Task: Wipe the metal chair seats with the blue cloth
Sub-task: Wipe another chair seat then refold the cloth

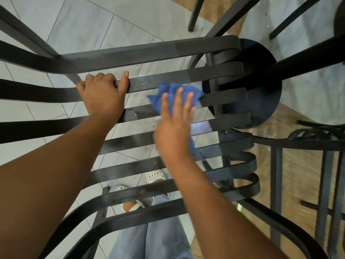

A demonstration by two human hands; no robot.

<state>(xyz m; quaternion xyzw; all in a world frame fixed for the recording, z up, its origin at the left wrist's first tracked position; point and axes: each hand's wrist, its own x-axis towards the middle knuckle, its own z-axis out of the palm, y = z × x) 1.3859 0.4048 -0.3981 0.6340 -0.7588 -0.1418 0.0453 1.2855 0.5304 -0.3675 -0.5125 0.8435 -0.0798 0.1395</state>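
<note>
Pale denim trouser legs and white perforated shoes are showing nearest, seen through the gaps of the dark metal chair seat. Above them the right hand is lying flat with its fingers spread and extended, pressing the blue cloth onto the slats; the cloth is bunching out beyond the fingertips and trailing under the palm, though motion blur is making its lower edge hard to trace. Just to the left of those fingers, the left hand is curling tightly around one slat, thumb lying along its top. Beyond the fingertips, a round black table base is sitting on the tiled floor.
</note>
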